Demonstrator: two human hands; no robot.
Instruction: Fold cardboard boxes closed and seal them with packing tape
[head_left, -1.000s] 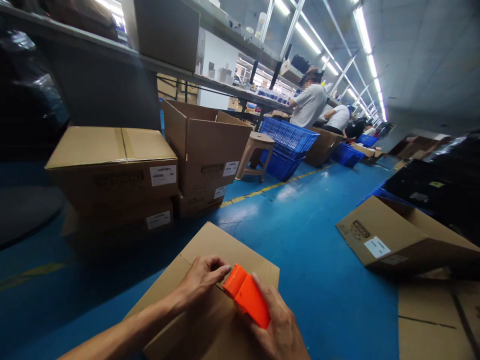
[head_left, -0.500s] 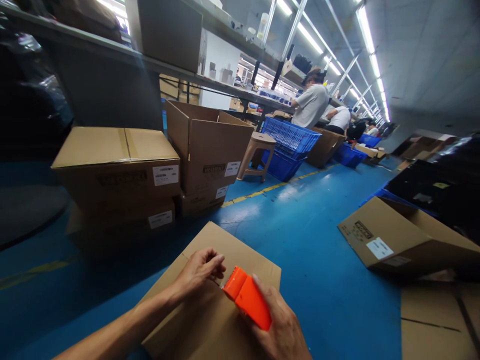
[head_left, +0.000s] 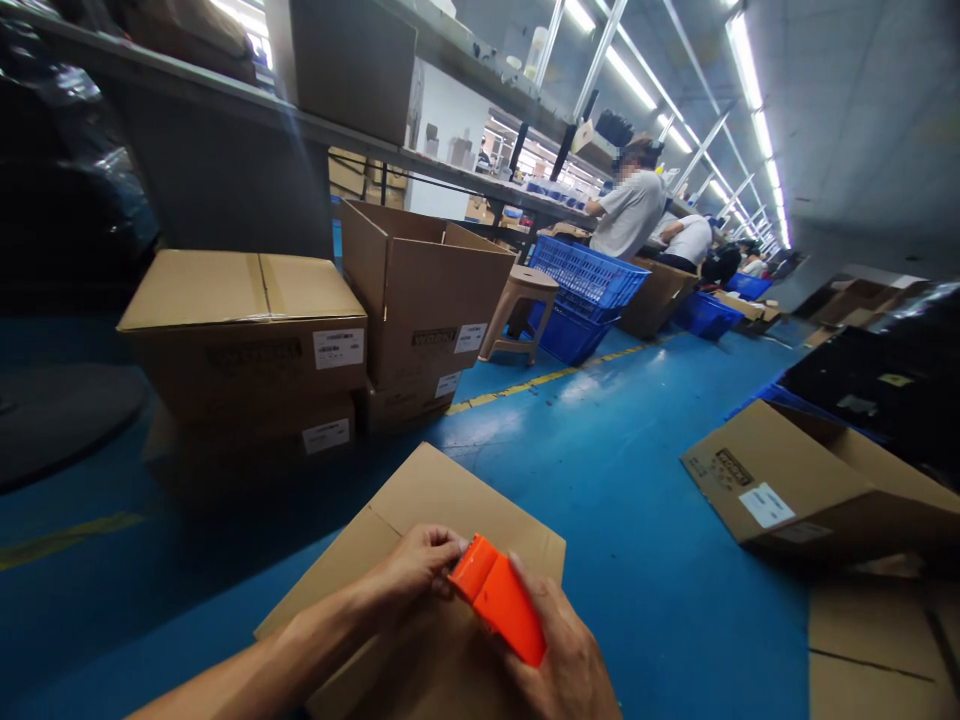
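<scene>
A: Where is the orange tool (head_left: pixel 496 596) at this moment?

B: It is over the top of the carton (head_left: pixel 480 492), in a tilted position. Whether it touches the carton, I cannot tell. The right hand (head_left: pixel 564 645) has its fingers clamped around it.

A: And the left hand (head_left: pixel 421 565)?

B: It is also over the carton, at the front edge of the tool. Thumb and forefinger seem close together, but whether they pinch something, I cannot tell.

A: How to do this well, in your opinion?

B: I would grip the tool firmly, so it does not twist, and work with the left fingertips only. The front edge may be sharp; I would not press on it.

A: What is around?

B: An open box (head_left: pixel 776 475) lies tipped to the right of the carton, and a stool (head_left: pixel 534 280) stands beyond it.
</scene>
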